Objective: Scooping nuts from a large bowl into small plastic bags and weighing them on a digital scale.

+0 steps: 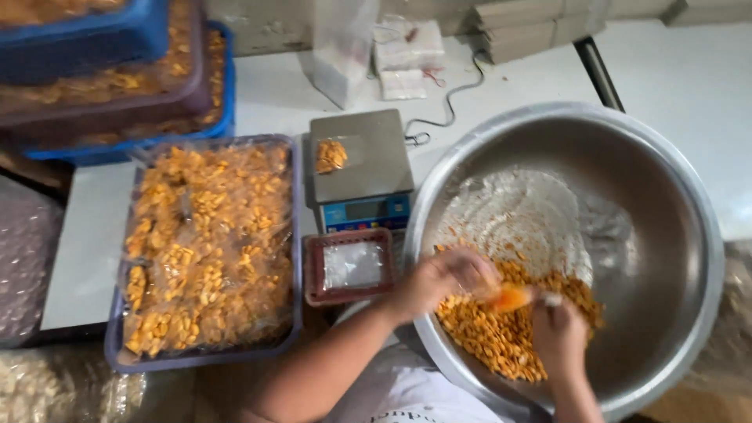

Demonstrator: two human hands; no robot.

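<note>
A large steel bowl [674, 235] holds a heap of small orange-yellow snack pieces [493, 337] and a patch of white powder [525, 211]. My left hand [439, 280] reaches over the bowl's near-left rim and touches the heap, fingers curled. My right hand [558, 333] is over the heap and grips an orange scoop [511, 298], which is motion-blurred. A small clear bag with a few snack pieces [330, 155] lies on the grey digital scale [376, 168] left of the bowl.
A blue-grey tray [117, 356] of filled snack bags sits to the left. A small red basket [349, 266] with clear bags stands before the scale. Stacked blue crates [86, 43] of snacks are at the back left, cardboard pieces [533, 31] at the back.
</note>
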